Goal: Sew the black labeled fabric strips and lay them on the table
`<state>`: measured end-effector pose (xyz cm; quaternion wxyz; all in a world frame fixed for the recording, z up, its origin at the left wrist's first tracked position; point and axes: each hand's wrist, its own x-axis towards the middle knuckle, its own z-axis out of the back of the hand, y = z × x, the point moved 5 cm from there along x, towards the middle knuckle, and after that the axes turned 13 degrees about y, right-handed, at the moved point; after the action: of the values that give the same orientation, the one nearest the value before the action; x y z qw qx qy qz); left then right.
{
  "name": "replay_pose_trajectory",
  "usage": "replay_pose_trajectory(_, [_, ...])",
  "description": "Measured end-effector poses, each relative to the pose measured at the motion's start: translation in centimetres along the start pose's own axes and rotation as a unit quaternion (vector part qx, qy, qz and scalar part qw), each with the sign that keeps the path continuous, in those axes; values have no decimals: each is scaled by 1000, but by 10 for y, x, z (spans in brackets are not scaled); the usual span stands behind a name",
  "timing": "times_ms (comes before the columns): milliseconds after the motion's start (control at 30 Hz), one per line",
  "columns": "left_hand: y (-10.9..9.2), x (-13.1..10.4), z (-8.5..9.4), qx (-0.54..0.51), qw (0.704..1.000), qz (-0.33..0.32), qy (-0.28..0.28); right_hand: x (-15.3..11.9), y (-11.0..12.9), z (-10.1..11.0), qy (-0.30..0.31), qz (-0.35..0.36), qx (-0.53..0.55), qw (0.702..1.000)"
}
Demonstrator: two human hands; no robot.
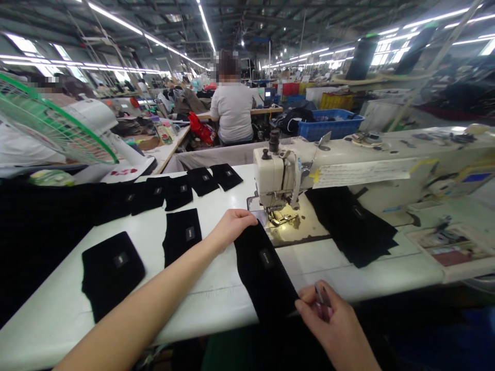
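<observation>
A black fabric piece with a small label sewn on it is stretched between my hands at the front of the sewing machine. My left hand pinches its upper end, just left of the needle area. At its lower right edge, my right hand pinches the fabric between thumb and finger. Small thread snips also sit in the right hand, blades pointing up, partly hidden by the fingers. The lower end of the piece hangs over the table edge.
More labelled black pieces lie on the white table at the left, several in an overlapping row. A black fabric stack lies right of the needle. A green fan, a blue basket and a seated person are beyond.
</observation>
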<state>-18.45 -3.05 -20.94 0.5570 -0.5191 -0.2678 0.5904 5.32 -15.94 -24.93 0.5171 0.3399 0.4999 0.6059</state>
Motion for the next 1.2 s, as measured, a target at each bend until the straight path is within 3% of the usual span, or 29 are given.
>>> replay_pose_trajectory(133, [-1, 19, -11, 119, 992, -42, 7, -3, 2, -6, -1, 3, -12, 1000])
replay_pose_trajectory(333, [-6, 31, -21, 219, 966, -136, 18, -4, 0, -9, 6, 87, -60, 994])
replay_pose_trajectory(500, [-14, 19, -26, 383, 896, -204, -99, -1, 10, -7, 26, 243, -158, 957])
replay_pose_trajectory(600, [-13, 10, -34, 444, 859, -243, -78, -2, 13, -7, 54, 297, -225, 926])
replay_pose_trajectory(800, [-9, 2, -37, 465, 831, -304, -13, -5, 12, -9, 72, 305, -309, 898])
replay_pose_trajectory(1200, [-8, 12, -32, 460, 831, -313, -12, 5, 20, -8, 57, 287, -310, 905])
